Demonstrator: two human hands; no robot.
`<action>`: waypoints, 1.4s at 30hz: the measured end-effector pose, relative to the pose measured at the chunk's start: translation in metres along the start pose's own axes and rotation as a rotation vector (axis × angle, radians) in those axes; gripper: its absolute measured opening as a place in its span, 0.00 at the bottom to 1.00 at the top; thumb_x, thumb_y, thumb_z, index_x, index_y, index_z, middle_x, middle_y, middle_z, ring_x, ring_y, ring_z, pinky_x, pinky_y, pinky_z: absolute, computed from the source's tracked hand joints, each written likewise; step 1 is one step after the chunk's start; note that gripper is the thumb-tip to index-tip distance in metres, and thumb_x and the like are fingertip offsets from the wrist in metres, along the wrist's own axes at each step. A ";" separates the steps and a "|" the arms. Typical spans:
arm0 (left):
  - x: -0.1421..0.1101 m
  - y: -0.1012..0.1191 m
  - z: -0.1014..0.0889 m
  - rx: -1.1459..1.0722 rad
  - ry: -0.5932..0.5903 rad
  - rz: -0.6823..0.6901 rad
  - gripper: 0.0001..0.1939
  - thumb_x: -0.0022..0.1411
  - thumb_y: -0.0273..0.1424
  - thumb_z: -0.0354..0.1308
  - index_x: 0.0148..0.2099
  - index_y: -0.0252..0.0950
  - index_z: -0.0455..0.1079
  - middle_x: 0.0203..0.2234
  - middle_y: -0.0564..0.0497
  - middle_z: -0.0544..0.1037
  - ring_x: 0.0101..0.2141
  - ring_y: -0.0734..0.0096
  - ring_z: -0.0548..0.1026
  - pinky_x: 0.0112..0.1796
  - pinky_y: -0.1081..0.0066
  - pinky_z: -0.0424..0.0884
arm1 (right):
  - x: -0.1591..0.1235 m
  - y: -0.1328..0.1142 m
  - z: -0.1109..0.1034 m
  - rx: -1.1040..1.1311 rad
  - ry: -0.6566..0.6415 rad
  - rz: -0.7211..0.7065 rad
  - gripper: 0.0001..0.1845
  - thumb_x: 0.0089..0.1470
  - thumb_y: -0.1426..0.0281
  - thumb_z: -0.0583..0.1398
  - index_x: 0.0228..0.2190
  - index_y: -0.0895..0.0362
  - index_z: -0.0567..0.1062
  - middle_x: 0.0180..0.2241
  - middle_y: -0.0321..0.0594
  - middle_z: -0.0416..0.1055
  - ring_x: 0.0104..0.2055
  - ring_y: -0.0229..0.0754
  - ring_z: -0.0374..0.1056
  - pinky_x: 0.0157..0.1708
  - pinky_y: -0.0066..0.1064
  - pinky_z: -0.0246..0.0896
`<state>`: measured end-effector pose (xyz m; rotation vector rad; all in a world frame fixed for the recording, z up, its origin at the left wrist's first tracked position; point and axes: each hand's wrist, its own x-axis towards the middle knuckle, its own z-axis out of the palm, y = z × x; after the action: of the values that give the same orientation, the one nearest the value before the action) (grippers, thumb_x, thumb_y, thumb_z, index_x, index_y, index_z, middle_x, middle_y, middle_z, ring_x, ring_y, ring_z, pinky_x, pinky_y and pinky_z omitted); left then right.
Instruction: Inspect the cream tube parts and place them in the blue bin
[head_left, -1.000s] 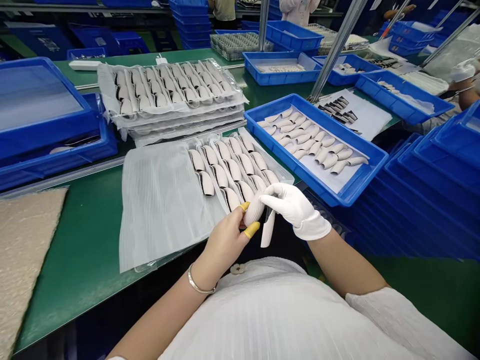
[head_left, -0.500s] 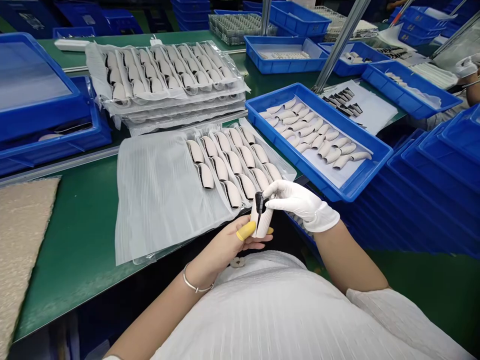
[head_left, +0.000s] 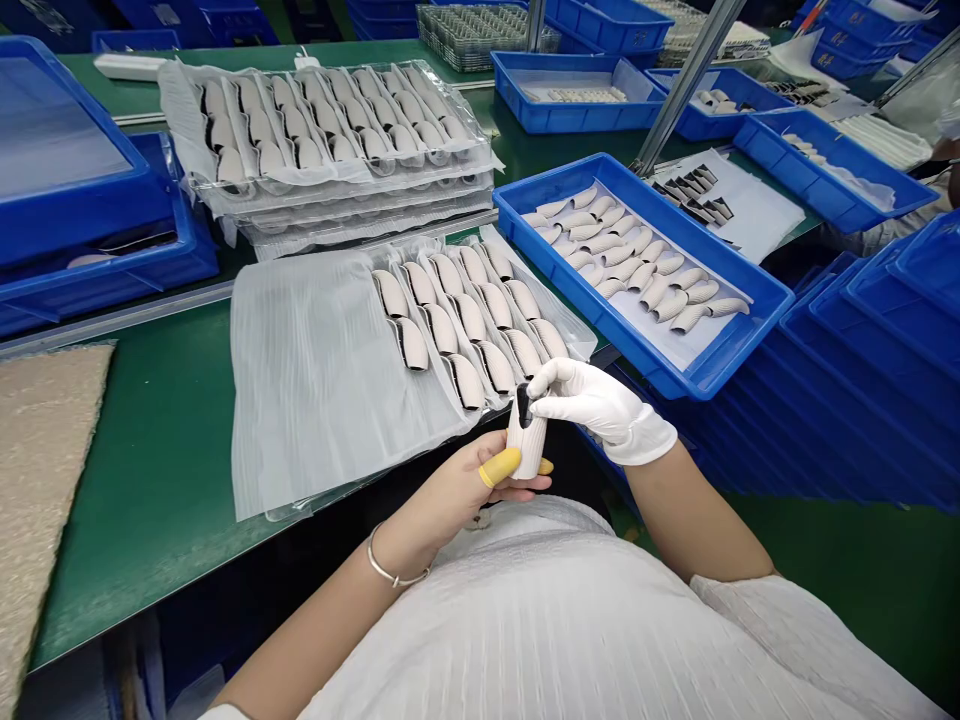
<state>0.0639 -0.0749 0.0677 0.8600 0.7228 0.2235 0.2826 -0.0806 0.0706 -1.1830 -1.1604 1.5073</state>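
Observation:
A white ribbed plastic shell (head_left: 528,448) stands nearly upright in front of my body, close to the table's front edge. My left hand (head_left: 471,478), with yellow finger cots on thumb and a finger, is closed around its lower part. A black piece (head_left: 523,404) shows in the opening at its top. My right hand (head_left: 604,405), in a white glove, pinches the shell's upper rim by the black piece; the fingertips partly hide it. Just beyond, similar white shells with dark insides lie in rows on a tray covered with translucent sheeting (head_left: 322,370).
A blue bin (head_left: 679,372) of loose curved white shells sits at right. Stacked filled trays (head_left: 337,210) stand behind, with blue bins (head_left: 97,290) at left. Black parts (head_left: 690,195) lie on white paper. A metal post (head_left: 679,85) rises at the back right.
The dark slit down the shell's front has closed to a thin line. The shell is turned slightly, and both hands keep their hold. The camera view has shifted a little.

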 end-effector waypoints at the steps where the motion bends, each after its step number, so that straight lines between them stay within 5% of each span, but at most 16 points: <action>1: 0.000 0.001 0.001 0.006 0.001 -0.002 0.25 0.63 0.48 0.61 0.54 0.36 0.70 0.49 0.39 0.80 0.47 0.56 0.80 0.48 0.62 0.75 | 0.000 0.001 0.000 0.007 -0.005 -0.003 0.16 0.49 0.62 0.71 0.34 0.57 0.74 0.36 0.38 0.74 0.41 0.43 0.72 0.47 0.41 0.68; 6: -0.002 0.003 0.003 0.029 0.047 -0.019 0.24 0.61 0.44 0.65 0.53 0.35 0.69 0.46 0.41 0.81 0.46 0.57 0.81 0.47 0.63 0.75 | 0.002 0.007 -0.002 -0.036 -0.017 -0.042 0.13 0.53 0.63 0.69 0.35 0.57 0.74 0.37 0.39 0.75 0.42 0.43 0.73 0.47 0.40 0.68; 11: 0.010 -0.001 -0.001 0.067 0.125 0.023 0.27 0.55 0.46 0.68 0.51 0.35 0.69 0.41 0.45 0.81 0.42 0.58 0.82 0.44 0.62 0.75 | -0.003 0.002 0.009 -0.411 0.032 -0.218 0.09 0.60 0.63 0.62 0.35 0.57 0.75 0.38 0.41 0.72 0.40 0.42 0.70 0.43 0.37 0.67; 17: 0.020 -0.005 -0.007 0.115 0.094 0.054 0.28 0.50 0.43 0.72 0.48 0.36 0.69 0.37 0.49 0.80 0.41 0.61 0.81 0.42 0.66 0.74 | -0.007 0.002 0.022 -0.713 0.001 -0.310 0.17 0.52 0.58 0.70 0.29 0.56 0.72 0.30 0.37 0.66 0.34 0.42 0.64 0.35 0.33 0.63; 22: 0.014 -0.005 -0.008 0.105 0.067 -0.013 0.30 0.53 0.45 0.70 0.53 0.35 0.68 0.42 0.44 0.80 0.43 0.55 0.81 0.44 0.61 0.75 | -0.005 -0.001 0.019 -0.706 0.030 -0.274 0.11 0.65 0.66 0.57 0.31 0.57 0.73 0.30 0.38 0.70 0.34 0.41 0.66 0.38 0.34 0.63; 30: 0.012 -0.007 -0.009 0.061 0.057 -0.018 0.28 0.54 0.44 0.70 0.53 0.36 0.69 0.43 0.43 0.81 0.43 0.55 0.82 0.46 0.60 0.75 | -0.007 0.002 0.018 -0.605 0.081 -0.170 0.11 0.66 0.65 0.54 0.35 0.55 0.74 0.32 0.38 0.72 0.33 0.41 0.68 0.37 0.34 0.65; 42: 0.009 0.000 -0.001 0.057 0.113 -0.030 0.24 0.56 0.46 0.68 0.47 0.34 0.71 0.42 0.42 0.81 0.44 0.55 0.81 0.48 0.58 0.74 | -0.010 -0.003 0.021 -0.778 0.176 -0.404 0.10 0.65 0.66 0.56 0.42 0.56 0.76 0.39 0.45 0.75 0.42 0.47 0.72 0.47 0.41 0.68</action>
<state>0.0699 -0.0707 0.0630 0.8949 0.8508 0.2270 0.2639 -0.0929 0.0777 -1.4168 -1.8044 0.6285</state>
